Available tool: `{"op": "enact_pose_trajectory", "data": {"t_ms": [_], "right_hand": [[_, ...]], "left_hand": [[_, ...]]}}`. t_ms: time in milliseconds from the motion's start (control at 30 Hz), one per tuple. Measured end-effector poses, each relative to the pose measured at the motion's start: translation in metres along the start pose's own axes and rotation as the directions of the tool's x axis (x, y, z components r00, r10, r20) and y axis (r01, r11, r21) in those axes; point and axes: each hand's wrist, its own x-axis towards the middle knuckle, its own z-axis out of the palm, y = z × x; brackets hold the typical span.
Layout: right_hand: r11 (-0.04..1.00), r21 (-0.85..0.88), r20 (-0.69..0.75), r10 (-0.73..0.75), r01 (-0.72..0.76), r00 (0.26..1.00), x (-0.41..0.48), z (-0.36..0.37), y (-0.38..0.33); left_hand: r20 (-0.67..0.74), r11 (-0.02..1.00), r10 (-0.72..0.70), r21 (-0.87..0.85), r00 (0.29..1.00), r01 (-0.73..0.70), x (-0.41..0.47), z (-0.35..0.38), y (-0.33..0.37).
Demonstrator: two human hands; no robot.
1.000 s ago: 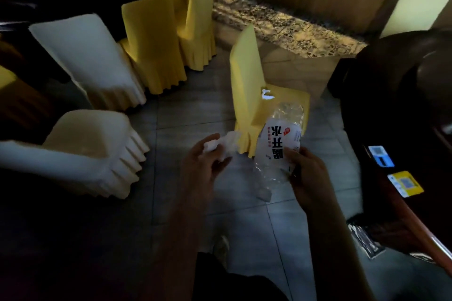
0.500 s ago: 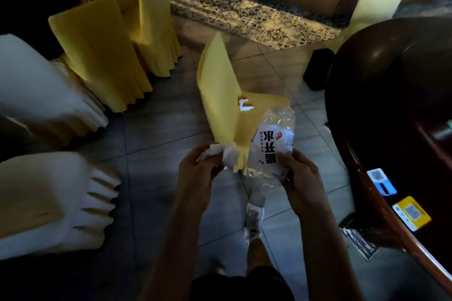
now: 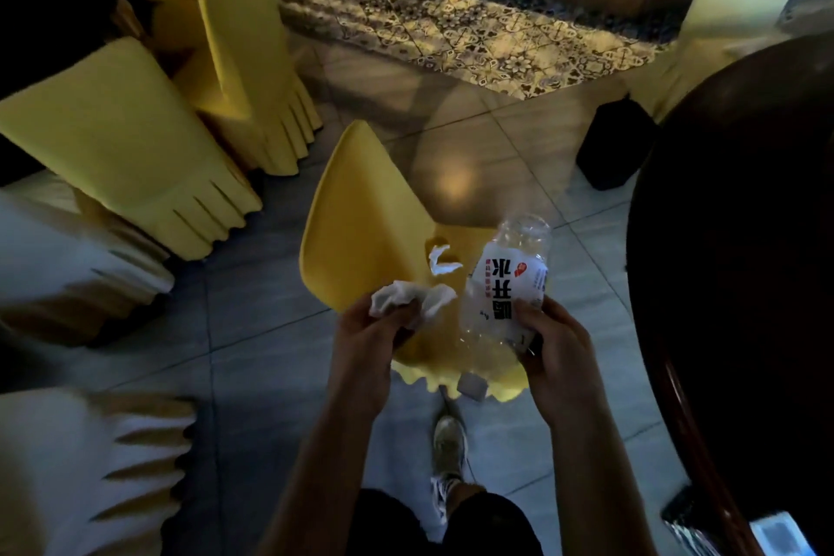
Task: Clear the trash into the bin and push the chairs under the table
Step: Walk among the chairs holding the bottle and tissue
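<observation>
Your right hand grips a clear bottle near its cap end, with the fingers curled across the white label. The bottle is tilted, base up and cap pointing down toward you. Your left hand pinches a crumpled tissue in curled fingers, and the paper bulges out above the knuckles. The two hands are near each other but apart, both over the front edge of a yellow chair. On that chair's seat, close to the backrest, lies a small white scrap that touches neither hand. The chair stands on the floor just left of the dark round table, clear of its edge. A dark box sits on the floor by the table's far edge. More yellow chairs stand at the far left, and white ones nearer you on the left. Your shoe shows below the chair's skirt.
</observation>
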Motion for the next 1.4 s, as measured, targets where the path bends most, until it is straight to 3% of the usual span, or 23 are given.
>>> {"op": "enact_pose_trajectory", "data": {"t_ms": [167, 267, 533, 733, 833, 967, 1033, 1133, 1300, 1400], "right_hand": [[0.995, -0.040, -0.046, 0.094, -0.096, 0.994, 0.078, 0.003, -0.003], [0.990, -0.025, -0.092, 0.134, -0.136, 0.987, 0.123, 0.000, 0.005], [0.976, -0.085, -0.221, 0.179, -0.201, 0.959, 0.245, -0.011, 0.050], [0.970, -0.117, -0.264, 0.175, -0.211, 0.949, 0.307, -0.031, 0.097], [0.968, -0.149, -0.270, 0.154, -0.200, 0.951, 0.335, -0.047, 0.119], [0.962, -0.179, -0.292, 0.148, -0.206, 0.945, 0.362, -0.063, 0.138], [0.966, -0.137, -0.300, 0.169, -0.218, 0.939, 0.372, -0.070, 0.142], [0.962, -0.158, -0.318, 0.163, -0.221, 0.934, 0.380, -0.077, 0.139], [0.970, -0.119, -0.325, 0.165, -0.213, 0.931, 0.371, -0.078, 0.125], [0.975, -0.103, -0.299, 0.161, -0.199, 0.941, 0.362, -0.074, 0.112]], "left_hand": [[-0.052, 0.993, -0.078, 0.081, 0.996, 0.082, 0.082, 0.029, -0.004], [-0.039, 0.972, -0.094, 0.212, 0.995, 0.100, 0.135, 0.046, -0.016], [-0.047, 0.799, -0.174, 0.577, 0.984, 0.169, 0.276, 0.070, -0.101], [0.013, 0.541, -0.194, 0.836, 0.981, 0.096, 0.358, 0.074, -0.180], [0.167, 0.418, -0.105, 0.902, 0.980, -0.108, 0.396, 0.074, -0.217], [0.351, 0.059, -0.159, 0.936, 0.923, -0.346, 0.441, 0.070, -0.262], [0.407, -0.014, -0.137, 0.911, 0.903, -0.413, 0.450, 0.071, -0.276], [0.448, 0.058, -0.126, 0.894, 0.885, -0.445, 0.452, 0.074, -0.282], [0.349, 0.093, -0.176, 0.937, 0.921, -0.337, 0.446, 0.089, -0.258], [0.260, 0.237, -0.184, 0.948, 0.948, -0.214, 0.431, 0.103, -0.237]]}}
